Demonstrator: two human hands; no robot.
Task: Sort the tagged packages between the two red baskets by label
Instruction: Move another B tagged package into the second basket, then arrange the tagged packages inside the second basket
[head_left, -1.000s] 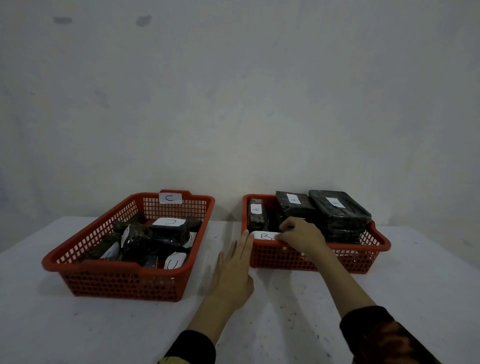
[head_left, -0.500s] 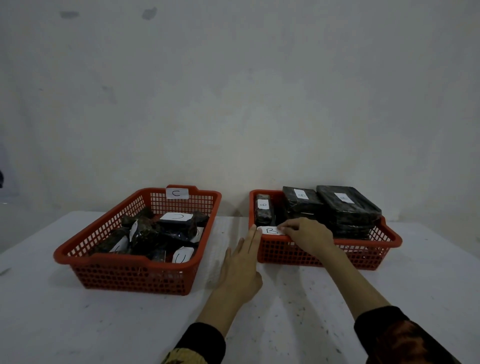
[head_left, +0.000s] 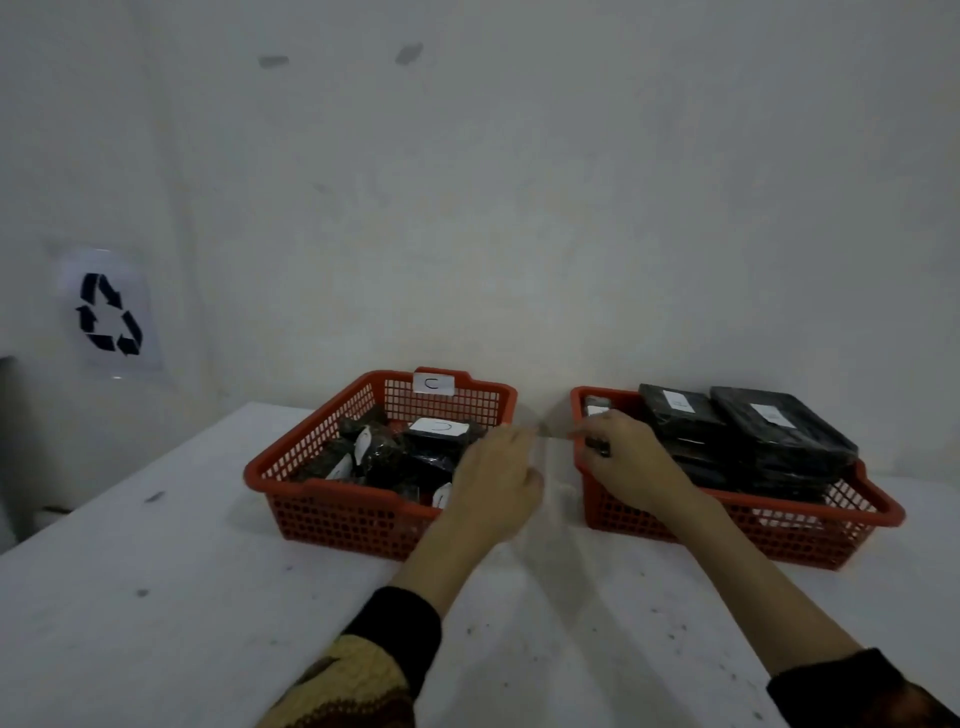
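Two red mesh baskets are set side by side on a white table (head_left: 156, 597) against a wall. The left basket (head_left: 332, 512), tagged "C" on its far rim, is filled with small dark tagged packages (head_left: 389, 457). The right basket (head_left: 779, 525) is stacked with larger flat black packages (head_left: 769, 431) bearing white labels. The left hand (head_left: 493, 478) is raised between the baskets, blurred, fingers extended, nothing held. The right hand (head_left: 623, 457) is placed over the right basket's near-left corner; its grip cannot be told. A recycling sign (head_left: 109, 314) is seen on the wall.
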